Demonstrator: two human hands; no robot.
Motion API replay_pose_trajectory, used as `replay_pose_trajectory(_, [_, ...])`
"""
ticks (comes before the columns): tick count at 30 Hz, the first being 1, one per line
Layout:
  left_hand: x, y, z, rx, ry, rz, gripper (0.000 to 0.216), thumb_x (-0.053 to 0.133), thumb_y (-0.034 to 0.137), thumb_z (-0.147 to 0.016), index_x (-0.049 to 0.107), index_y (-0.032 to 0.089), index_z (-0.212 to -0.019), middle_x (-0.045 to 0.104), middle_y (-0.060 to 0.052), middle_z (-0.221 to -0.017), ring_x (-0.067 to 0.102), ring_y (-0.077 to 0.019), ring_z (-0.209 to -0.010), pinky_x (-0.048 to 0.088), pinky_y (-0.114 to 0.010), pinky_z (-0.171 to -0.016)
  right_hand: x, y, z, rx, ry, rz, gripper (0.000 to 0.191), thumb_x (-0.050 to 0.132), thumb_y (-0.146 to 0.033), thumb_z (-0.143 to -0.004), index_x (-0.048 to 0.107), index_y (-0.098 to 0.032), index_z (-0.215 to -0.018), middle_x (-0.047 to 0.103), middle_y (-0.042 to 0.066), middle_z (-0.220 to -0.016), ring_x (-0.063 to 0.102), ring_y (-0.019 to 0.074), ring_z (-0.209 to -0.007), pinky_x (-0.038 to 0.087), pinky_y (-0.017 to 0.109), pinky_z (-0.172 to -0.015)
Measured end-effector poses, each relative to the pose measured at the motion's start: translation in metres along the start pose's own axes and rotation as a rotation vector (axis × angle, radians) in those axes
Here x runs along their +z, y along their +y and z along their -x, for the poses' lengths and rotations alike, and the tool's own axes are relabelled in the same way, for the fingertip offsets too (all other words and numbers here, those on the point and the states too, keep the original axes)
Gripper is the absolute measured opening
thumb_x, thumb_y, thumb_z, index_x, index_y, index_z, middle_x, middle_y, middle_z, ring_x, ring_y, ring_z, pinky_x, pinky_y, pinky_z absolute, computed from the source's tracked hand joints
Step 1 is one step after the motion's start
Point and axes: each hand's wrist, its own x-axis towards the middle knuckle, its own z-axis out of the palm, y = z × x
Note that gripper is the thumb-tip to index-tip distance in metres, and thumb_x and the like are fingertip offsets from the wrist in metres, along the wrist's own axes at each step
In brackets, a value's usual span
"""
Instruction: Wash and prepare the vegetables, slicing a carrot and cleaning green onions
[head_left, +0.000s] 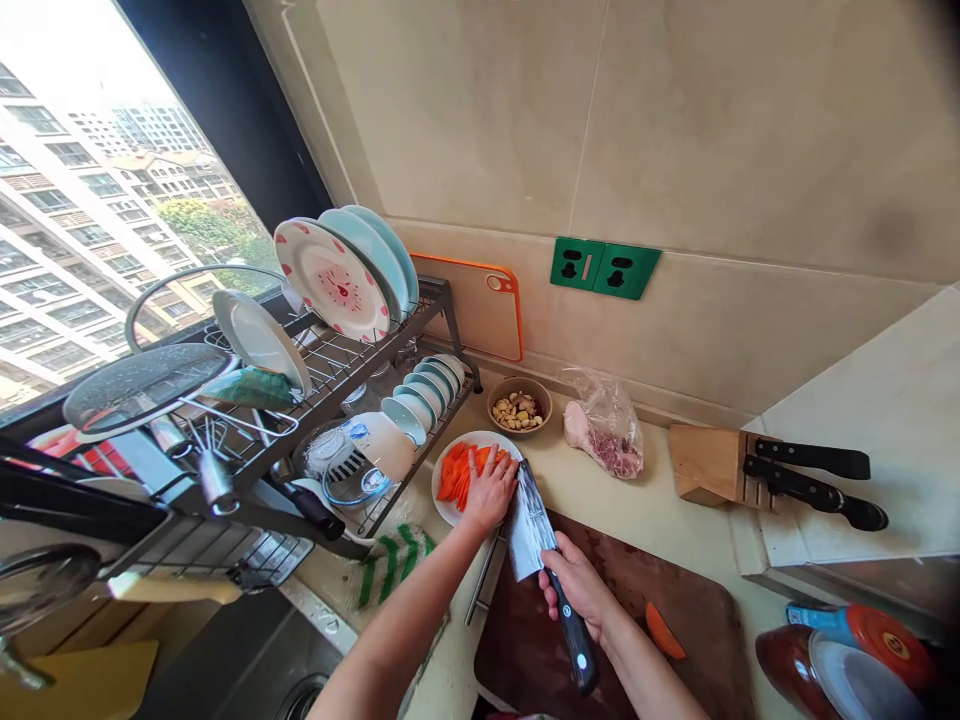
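My left hand (491, 492) lies over sliced carrot (454, 474) on a white plate (444, 508), its fingers stretched out and apart. What is under the palm is hidden. In my right hand (576, 580) is the black handle of a cleaver (529, 530). Its broad blade is tilted, with the tip beside the plate's right rim, close to my left fingers. Beneath the right hand is a dark brown cutting board (701, 645), where one larger carrot piece (664, 630) rests.
Behind the plate stands a bowl (519, 408) of garlic cloves. Bagged raw meat (606, 437) and a knife block (705, 465) are to the right. A dish rack (442, 300) with plates and bowls fills the left. Jars (795, 660) stand at the lower right; a sink is lower left.
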Motion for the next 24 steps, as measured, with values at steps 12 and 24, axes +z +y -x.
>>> replay_pose_trajectory(12, [-0.014,-0.036,0.013,-0.312,0.116,0.046,0.042,0.034,0.03,-0.09,0.047,0.023,-0.129,0.037,-0.012,-0.143,0.023,-0.0306,-0.136,0.014,-0.059,-0.108,-0.026,0.008,0.033,0.034,0.008,-0.027,0.026,0.053,-0.04,-0.072,0.041,-0.024,-0.089,0.049,-0.01,-0.054,0.037,0.0045,-0.036,0.033,0.015,-0.032])
replay_pose_trajectory(24, [-0.01,-0.037,0.024,-0.366,0.041,0.136,0.052,0.045,0.044,-0.084,0.046,0.023,-0.131,0.035,-0.011,-0.144,0.021,-0.0362,-0.134,0.022,-0.06,-0.104,-0.026,0.012,0.035,0.012,0.004,0.052,0.027,0.053,-0.044,-0.071,0.041,-0.023,-0.083,0.049,-0.01,-0.053,0.038,0.0045,-0.036,0.033,0.015,-0.033])
